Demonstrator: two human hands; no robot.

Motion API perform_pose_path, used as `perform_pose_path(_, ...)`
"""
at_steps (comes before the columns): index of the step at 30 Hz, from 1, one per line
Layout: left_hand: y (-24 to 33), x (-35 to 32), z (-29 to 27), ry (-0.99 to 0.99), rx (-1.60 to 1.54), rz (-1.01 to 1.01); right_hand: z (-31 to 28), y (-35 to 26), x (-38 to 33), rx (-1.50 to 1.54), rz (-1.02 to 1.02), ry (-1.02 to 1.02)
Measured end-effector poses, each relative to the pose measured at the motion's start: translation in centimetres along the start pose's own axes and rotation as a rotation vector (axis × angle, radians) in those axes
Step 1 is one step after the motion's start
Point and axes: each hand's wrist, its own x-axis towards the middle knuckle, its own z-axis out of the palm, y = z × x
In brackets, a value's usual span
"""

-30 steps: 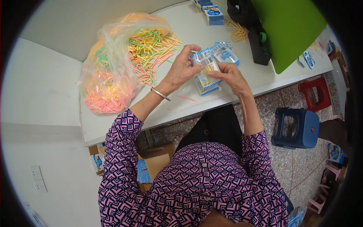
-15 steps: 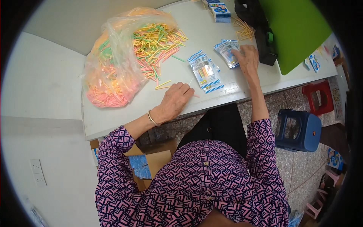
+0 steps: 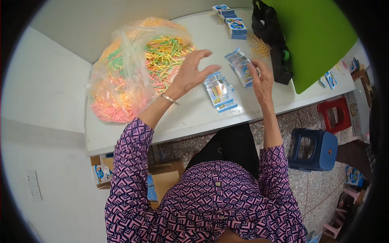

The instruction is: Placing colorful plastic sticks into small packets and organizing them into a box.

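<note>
My right hand point(image 3: 262, 81) pinches the right edge of a small blue-and-clear packet point(image 3: 240, 67), its thumb and fingers closing on it. The packet is tilted; I cannot tell whether it is fully off the table. My left hand point(image 3: 189, 73) hovers left of it with thumb and fingers apart, nothing between them. Just beyond its thumb, overlapping silver-and-blue packets point(image 3: 220, 92) lie flat, with coloured sticks showing through a window. Behind my left hand, a heap of thin yellow, green and pink sticks point(image 3: 164, 52) spills from a large clear plastic bag point(image 3: 121, 87).
Stacked small blue-and-white boxes point(image 3: 236, 28) stand at the back of the white table point(image 3: 188, 125). Loose pale yellow sticks point(image 3: 259, 45) lie beside a black tape dispenser point(image 3: 280, 60). A green panel point(image 3: 314, 36) rises at right. Blue point(image 3: 324, 152) and red point(image 3: 343, 114) stools stand on the floor.
My left hand has risen from the table's near edge, moving away from me and opening. My right hand now grips the packet it was resting beside. The view has shifted slightly.
</note>
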Motion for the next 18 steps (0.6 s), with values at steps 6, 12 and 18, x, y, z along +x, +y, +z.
perform_pose_path(6,1.3,1.0,-0.5,-0.401,-0.976,-0.393,0.7,-4.9,-1.5,0.342,0.046,-0.229)
perform_pose_path(12,2.5,-0.6,-2.8,-0.37,-0.539,-0.275,0.7,-5.4,-0.9,0.395,0.214,-0.535)
perform_pose_path(18,1.6,-2.7,-3.3,-0.293,-0.389,-0.248,2.3,-6.4,-2.0,0.338,0.184,-0.538)
